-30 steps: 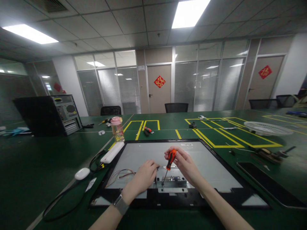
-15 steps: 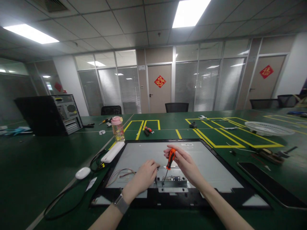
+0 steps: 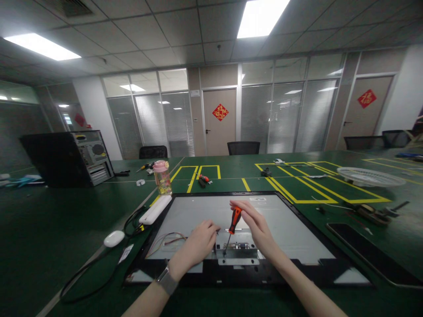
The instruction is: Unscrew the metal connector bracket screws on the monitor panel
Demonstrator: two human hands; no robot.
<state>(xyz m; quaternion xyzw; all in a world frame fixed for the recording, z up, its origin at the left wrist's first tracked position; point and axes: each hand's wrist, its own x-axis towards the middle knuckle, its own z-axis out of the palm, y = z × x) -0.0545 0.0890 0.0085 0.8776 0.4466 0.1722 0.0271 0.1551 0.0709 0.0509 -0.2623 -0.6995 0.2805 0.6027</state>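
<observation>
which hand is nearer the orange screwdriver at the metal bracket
Right. The right hand is at the screwdriver's handle; the left hand is apart from it, to its left, beside the metal bracket.

Camera: 1, on the head
Table (image 3: 82,211): viewed forward, downward
Left hand (image 3: 200,241), right hand (image 3: 260,229): near, low
Door (image 3: 220,136): far, ahead

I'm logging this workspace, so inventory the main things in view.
Table: 1, green, beneath panel
Panel: 1, grey-black, on table
Bracket: 1, silver, on panel
Tilted screwdriver: 1, orange-black, at bracket
Computer case: 1, black, far left
Bottle: 1, pink-lidded, beyond panel
Long bar: 1, white, panel's left
Flat slab: 1, black, panel's right
Lattice tray: 1, white, far right
Chairs: at least 3, black, background
Watch: 1, grey, left wrist
Left hand: 1, bare, by bracket
Right hand: 1, bare, at screwdriver
</observation>
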